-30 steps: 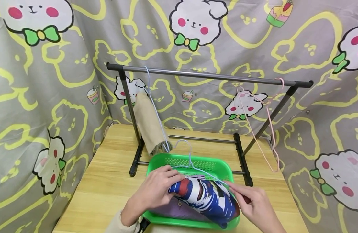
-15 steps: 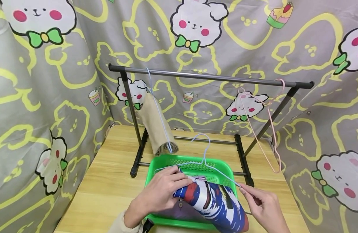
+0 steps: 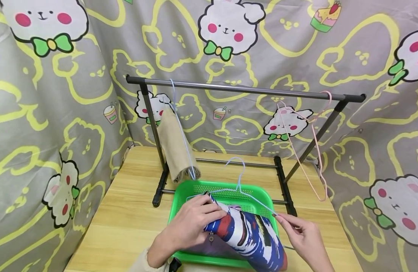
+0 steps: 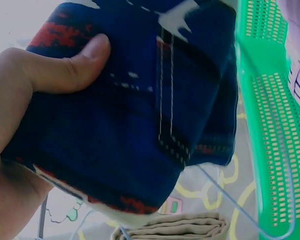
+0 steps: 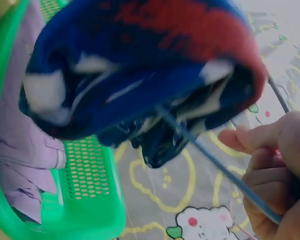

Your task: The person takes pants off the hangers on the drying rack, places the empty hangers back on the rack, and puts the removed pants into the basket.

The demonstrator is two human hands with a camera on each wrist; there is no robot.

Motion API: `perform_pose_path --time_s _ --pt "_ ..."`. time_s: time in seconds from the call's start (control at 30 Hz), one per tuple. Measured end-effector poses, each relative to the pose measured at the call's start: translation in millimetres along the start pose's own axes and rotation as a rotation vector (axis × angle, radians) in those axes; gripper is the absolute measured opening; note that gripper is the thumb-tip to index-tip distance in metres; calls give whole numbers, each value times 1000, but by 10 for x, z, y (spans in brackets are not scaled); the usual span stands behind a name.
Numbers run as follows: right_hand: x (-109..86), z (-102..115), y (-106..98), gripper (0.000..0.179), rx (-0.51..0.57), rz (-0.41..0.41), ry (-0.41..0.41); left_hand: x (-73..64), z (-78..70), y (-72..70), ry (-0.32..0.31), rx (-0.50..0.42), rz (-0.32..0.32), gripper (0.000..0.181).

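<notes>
A light blue wire clothes hanger (image 3: 239,187) stands hook upward over the green basket (image 3: 209,259). My right hand (image 3: 303,235) pinches its right corner between thumb and fingers. A folded garment (image 3: 244,232), printed blue, white and red, hangs over the hanger's lower bar; in the right wrist view the bar (image 5: 215,165) comes out of the fold. My left hand (image 3: 192,223) grips the garment's left end, thumb across the stitched cloth (image 4: 125,110) in the left wrist view. The fingers behind that cloth are hidden.
A rack with a grey bar (image 3: 229,87) stands behind the basket. On it hang a rolled beige garment (image 3: 175,145) on a blue hanger at left and a bare pink hanger (image 3: 330,99) at right. Purple clothing (image 3: 214,247) lies in the basket.
The hanger's hook has risen and shifted right, and my right hand has moved right with its corner. The garment has also moved right. My left hand keeps its grip.
</notes>
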State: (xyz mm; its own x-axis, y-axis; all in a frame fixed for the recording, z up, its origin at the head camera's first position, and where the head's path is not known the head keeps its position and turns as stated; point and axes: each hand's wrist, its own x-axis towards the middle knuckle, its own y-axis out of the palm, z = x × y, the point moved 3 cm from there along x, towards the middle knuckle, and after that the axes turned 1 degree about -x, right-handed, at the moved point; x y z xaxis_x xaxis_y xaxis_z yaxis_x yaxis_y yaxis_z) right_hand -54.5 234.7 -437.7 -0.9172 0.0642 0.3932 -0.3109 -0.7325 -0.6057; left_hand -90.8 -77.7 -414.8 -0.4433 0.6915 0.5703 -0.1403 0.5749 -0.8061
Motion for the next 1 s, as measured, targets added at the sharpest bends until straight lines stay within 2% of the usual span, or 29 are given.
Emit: perform_pose_path --time_s 0.1,0.17,0.3,0.43,0.57,0.67,0.73,0.87,1.0 --pt "14 4 45 14 2 18 -40 -8 0 9 -5 33 -1 59" --pt "10 -14 33 14 -10 15 -37 -27 17 -3 -23 31 -6 61" --pt "-18 -96 -70 12 -65 -5 22 -81 89 -62 -65 1 -33 65" --pt "-60 -148 -215 9 -75 -28 90 -137 174 -113 -97 -6 -56 66" --pt "-86 -96 -383 11 -70 -114 74 -226 255 -134 -161 -36 -71 67" --pt "-77 -8 -526 13 -111 -216 48 -307 301 -127 -201 -66 -99 66" --pt "-43 48 -595 12 -132 -273 62 -352 325 -113 -216 -77 -120 64" --pt "60 150 -616 11 -160 -360 123 -406 350 -61 -222 -85 -141 64" --pt "188 249 -578 15 -134 -426 127 -443 359 11 -209 -83 -148 65"
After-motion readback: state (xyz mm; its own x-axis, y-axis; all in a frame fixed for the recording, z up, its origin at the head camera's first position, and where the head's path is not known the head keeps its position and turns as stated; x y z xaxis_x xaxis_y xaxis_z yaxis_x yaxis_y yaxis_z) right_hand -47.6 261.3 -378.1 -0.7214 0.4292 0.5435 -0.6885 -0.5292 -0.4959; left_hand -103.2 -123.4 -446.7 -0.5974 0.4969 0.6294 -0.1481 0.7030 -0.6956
